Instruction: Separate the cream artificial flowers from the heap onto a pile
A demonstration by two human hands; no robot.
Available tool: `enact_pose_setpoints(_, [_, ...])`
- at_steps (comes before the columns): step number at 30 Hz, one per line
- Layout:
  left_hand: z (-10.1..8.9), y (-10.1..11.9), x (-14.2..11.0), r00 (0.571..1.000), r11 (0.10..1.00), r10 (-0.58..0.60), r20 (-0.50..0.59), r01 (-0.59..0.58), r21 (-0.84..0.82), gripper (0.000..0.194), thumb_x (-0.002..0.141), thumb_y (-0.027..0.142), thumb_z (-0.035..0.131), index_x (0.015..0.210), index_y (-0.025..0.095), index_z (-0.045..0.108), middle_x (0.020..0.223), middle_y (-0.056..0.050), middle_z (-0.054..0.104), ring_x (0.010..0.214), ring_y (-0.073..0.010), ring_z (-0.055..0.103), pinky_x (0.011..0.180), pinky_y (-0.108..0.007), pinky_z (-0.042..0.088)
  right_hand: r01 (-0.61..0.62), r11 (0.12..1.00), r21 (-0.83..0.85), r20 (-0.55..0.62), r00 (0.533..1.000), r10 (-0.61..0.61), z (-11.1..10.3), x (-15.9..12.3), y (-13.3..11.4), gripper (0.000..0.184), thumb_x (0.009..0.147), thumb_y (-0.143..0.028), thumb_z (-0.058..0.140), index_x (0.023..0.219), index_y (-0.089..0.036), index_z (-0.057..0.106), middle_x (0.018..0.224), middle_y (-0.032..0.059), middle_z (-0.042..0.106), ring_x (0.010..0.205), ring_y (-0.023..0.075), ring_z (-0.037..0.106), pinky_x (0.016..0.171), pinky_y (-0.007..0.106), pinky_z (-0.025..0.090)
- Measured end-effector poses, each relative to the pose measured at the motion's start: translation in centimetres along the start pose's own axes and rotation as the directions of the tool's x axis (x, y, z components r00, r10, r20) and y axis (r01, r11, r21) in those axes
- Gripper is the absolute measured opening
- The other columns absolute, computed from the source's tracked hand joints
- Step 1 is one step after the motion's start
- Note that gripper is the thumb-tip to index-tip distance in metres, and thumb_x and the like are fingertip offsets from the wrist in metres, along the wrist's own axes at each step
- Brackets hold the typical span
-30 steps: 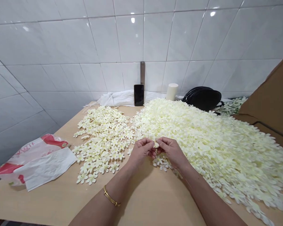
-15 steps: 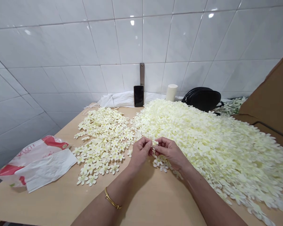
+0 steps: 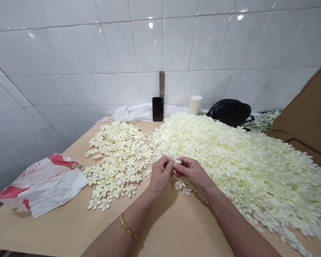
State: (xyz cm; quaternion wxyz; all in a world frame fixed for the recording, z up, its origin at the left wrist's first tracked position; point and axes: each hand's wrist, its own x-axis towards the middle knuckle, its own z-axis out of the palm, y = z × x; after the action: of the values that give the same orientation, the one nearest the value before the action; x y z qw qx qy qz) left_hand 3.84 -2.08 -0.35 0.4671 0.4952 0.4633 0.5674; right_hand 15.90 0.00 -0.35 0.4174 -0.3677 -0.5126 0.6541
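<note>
From the head view, I take the upright black smartphone with a pale edge (image 3: 158,109), standing at the back of the light-wood-coloured bench (image 3: 173,228), as my landmark. Nearer the person than the phone, and a little to its right as they face it, a small creamy-white fabric-like flower (image 3: 178,161) is held up between two bare hands. The right hand (image 3: 194,173) has thumb and forefinger narrowed on the flower, its other fingers curled under. The left hand (image 3: 161,173), almost straight in front of the phone, is pinched narrow too, its thumb and fingertips at the flower's left side; I can't make out exactly which part they grip.

To the phone's right and forward spreads a big heap of loose creamy-white petalled blossoms (image 3: 230,153); forward and left of it lies a smaller pile of creamy-white flowers with yellowish centres (image 3: 117,157). Just right of the phone is a white cylinder (image 3: 195,105), with a rounded black bag (image 3: 230,111) farther right. Well left and forward sits a red-and-white plastic packet (image 3: 42,171).
</note>
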Motion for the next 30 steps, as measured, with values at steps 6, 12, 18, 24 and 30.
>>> enact_pose_setpoints(6, [-0.4,-0.3,0.4,0.992,0.980,-0.122,0.017,0.123,-0.154,0.024,0.065,0.035,0.061,0.058,0.016,0.048,0.044,0.003,0.052,0.039,-0.0081,0.048,0.043,-0.020,0.038,-0.003,1.000,-0.010,0.005,1.000,0.003,-0.1,0.2,-0.1,0.028,0.058,-0.040,0.070,0.061,-0.015,0.059,0.055,-0.0019,0.055,0.050,0.0083,0.048,0.053,0.023,0.039])
enact_pose_setpoints(12, [-0.1,-0.3,0.4,0.982,0.962,-0.185,-0.039,0.173,-0.211,0.027,0.064,0.039,0.064,0.066,0.017,0.049,0.049,0.005,0.051,0.040,-0.0075,0.048,0.041,-0.019,0.036,0.117,0.950,-0.291,-0.166,0.971,-0.170,-0.2,0.2,0.3,0.021,0.068,-0.037,0.061,0.067,-0.016,0.057,0.056,-0.0008,0.053,0.051,0.0119,0.049,0.050,0.025,0.039])
enact_pose_setpoints(18, [0.4,0.0,0.1,0.969,0.937,-0.246,0.011,0.240,-0.253,0.039,0.064,0.051,0.061,0.063,0.013,0.055,0.053,0.001,0.052,0.043,-0.0071,0.047,0.042,-0.019,0.037,0.330,0.417,-0.847,-0.081,0.696,-0.714,-0.2,0.0,0.6,0.019,0.078,-0.016,0.042,0.084,-0.018,0.060,0.078,0.0070,0.058,0.072,0.0181,0.054,0.066,0.031,0.044])
enact_pose_setpoints(24, [-0.1,-0.5,0.8,0.953,0.803,-0.298,0.057,0.283,-0.524,0.026,0.052,0.025,0.076,0.065,0.014,0.056,0.059,0.002,0.056,0.051,-0.0067,0.053,0.050,-0.019,0.043,0.459,0.252,-0.852,0.183,0.713,-0.677,0.3,-0.4,0.7,0.029,0.076,-0.009,0.041,0.098,-0.017,0.059,0.086,0.0093,0.054,0.080,0.0198,0.052,0.068,0.032,0.044])
enact_pose_setpoints(30, [-0.7,-0.7,1.0,0.942,0.738,-0.321,0.102,0.316,-0.596,0.022,0.050,0.010,0.073,0.063,0.014,0.055,0.054,0.003,0.056,0.050,-0.0070,0.054,0.053,-0.019,0.045,0.380,0.691,-0.614,-0.028,0.865,-0.501,-0.1,-0.4,-0.2,0.018,0.073,-0.025,0.057,0.090,-0.019,0.056,0.082,0.0048,0.057,0.074,0.0170,0.054,0.069,0.031,0.045])
